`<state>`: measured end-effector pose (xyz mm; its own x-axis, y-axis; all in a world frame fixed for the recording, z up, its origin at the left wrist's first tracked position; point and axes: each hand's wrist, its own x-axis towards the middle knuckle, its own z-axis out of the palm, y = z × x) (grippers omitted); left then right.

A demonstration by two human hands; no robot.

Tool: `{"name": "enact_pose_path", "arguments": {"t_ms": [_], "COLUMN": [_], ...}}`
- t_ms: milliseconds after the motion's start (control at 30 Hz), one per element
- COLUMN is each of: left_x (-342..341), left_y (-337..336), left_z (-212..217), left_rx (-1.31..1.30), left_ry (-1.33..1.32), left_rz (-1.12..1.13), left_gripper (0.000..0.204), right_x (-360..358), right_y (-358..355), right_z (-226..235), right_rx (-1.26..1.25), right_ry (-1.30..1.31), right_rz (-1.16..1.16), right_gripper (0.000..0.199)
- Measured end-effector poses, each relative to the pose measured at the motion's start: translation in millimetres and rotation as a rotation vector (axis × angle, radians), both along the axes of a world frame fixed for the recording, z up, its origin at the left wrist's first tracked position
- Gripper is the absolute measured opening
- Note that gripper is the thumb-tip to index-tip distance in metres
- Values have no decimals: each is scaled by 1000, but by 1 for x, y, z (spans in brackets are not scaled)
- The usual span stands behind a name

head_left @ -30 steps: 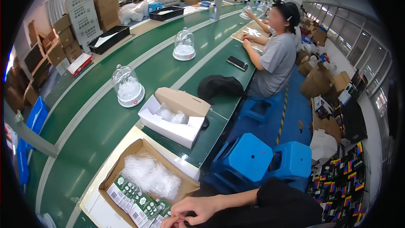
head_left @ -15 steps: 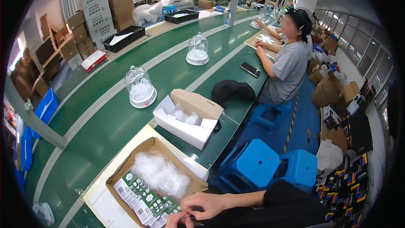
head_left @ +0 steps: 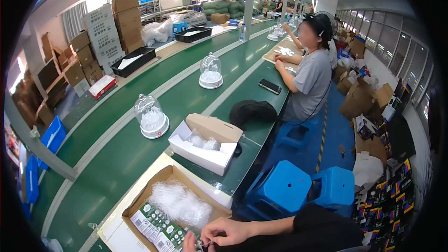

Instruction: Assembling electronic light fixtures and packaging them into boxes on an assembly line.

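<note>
Your R hand (head_left: 226, 231): grip apparently pinching small dark piece (head_left: 205, 245), ID unclear, by near edge of cardboard tray (head_left: 220, 207) w/ green-white cards (head_left: 156, 226) & clear strands (head_left: 179, 203). Your L hand (head_left: 190, 242): part cut off, grip can't tell. Advice: steady w/ L, press lightly.

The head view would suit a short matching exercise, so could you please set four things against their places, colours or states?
1. clear strands
2. phone
3. nearest stools
4. nearest domes

a. blue
b. in the brown cardboard tray
c. on round white bases
d. lying near the co-worker

Pairs: 1-b, 2-d, 3-a, 4-c
</note>
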<state>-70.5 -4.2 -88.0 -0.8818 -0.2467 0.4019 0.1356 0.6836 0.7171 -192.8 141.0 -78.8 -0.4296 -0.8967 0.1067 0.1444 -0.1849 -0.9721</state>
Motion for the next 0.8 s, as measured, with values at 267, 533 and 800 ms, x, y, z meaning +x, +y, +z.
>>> {"name": "enact_pose_path", "arguments": {"t_ms": [267, 533, 800], "left_x": [-3, 3, 14], "left_y": [2, 6, -10], "left_z": [20, 23, -25], "left_rx": [73, 254, 292], "left_ry": [12, -361, -424], "left_rz": [-79, -93, -187], "left_gripper": [21, 34, 25], "right_x": [-3, -10, -4], "right_y": [5, 16, 19], "right_z": [-4, -9, -11], "right_rx": [-10, 93, 146], "right_ry": [-88, 52, 174], "right_rz": [-74, -88, -120], "right_gripper": [6, 10, 10]}}
